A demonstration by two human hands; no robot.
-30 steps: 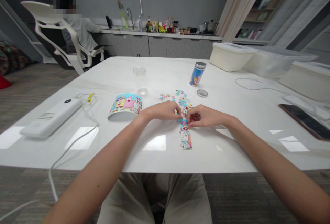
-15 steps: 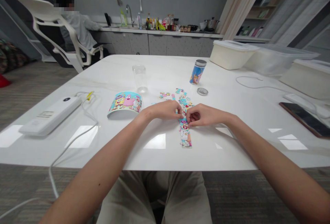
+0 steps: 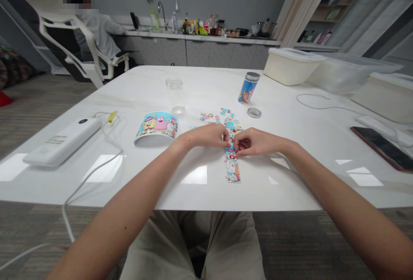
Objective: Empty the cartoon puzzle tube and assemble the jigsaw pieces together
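The left grip (image 3: 213, 135) and the right grip (image 3: 254, 141), two bare hands, have the fingers bent close to the thumbs; whether either one pinches a piece, I cannot tell. Between their fingertips is the far end of a narrow, multicoloured strip of joined puzzle pieces (image 3: 232, 170), flat on the glossy white bench (image 3: 274, 198). Its long axis runs outward from the person, so most of it lies nearside of both hands, neither clearly nearer. Small, colourful loose puzzle pieces (image 3: 229, 123) lie just beyond.
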